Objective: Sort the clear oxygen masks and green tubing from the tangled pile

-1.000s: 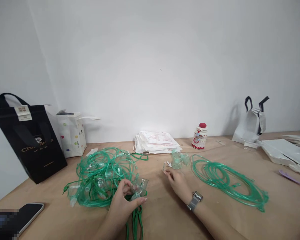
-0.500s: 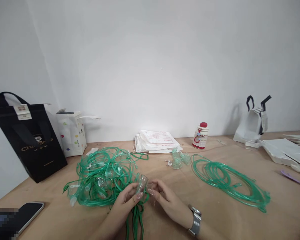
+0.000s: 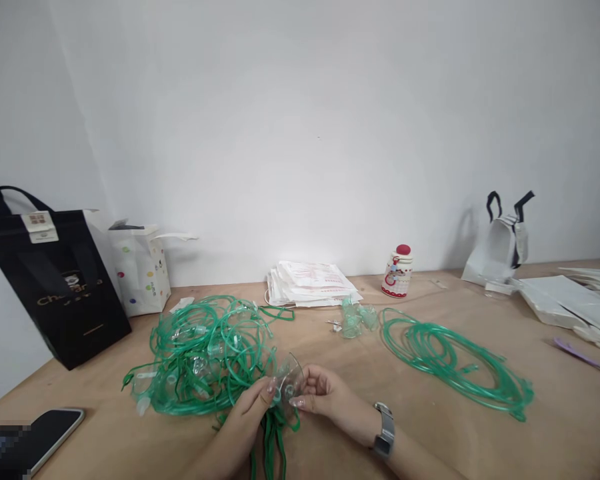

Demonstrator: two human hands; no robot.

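A clear plastic oxygen mask (image 3: 291,375) is held up between my two hands above the table's front middle. My left hand (image 3: 254,402) pinches its left side, near the green straps (image 3: 271,437) that hang down below. On the other side, my right hand (image 3: 321,395) has thumb and fingers closed on the mask's edge. Left of my hands lies a tangled pile of green tubing (image 3: 190,360), with more clear masks and green straps mixed in. A loose coil of green tubing (image 3: 455,360) rests to the right.
Small green plastic pieces (image 3: 354,317) lie behind my hands, near stacked printed white packets (image 3: 313,283). A red-capped bottle (image 3: 397,272) stands by the wall. At left are a black bag (image 3: 60,287), a dotted bag (image 3: 141,270) and a phone (image 3: 55,433); purple-handled scissors (image 3: 580,353) lie right.
The mask has turned, so its wide rim now faces up and right. My right hand has closed on its edge. The view has shifted slightly.
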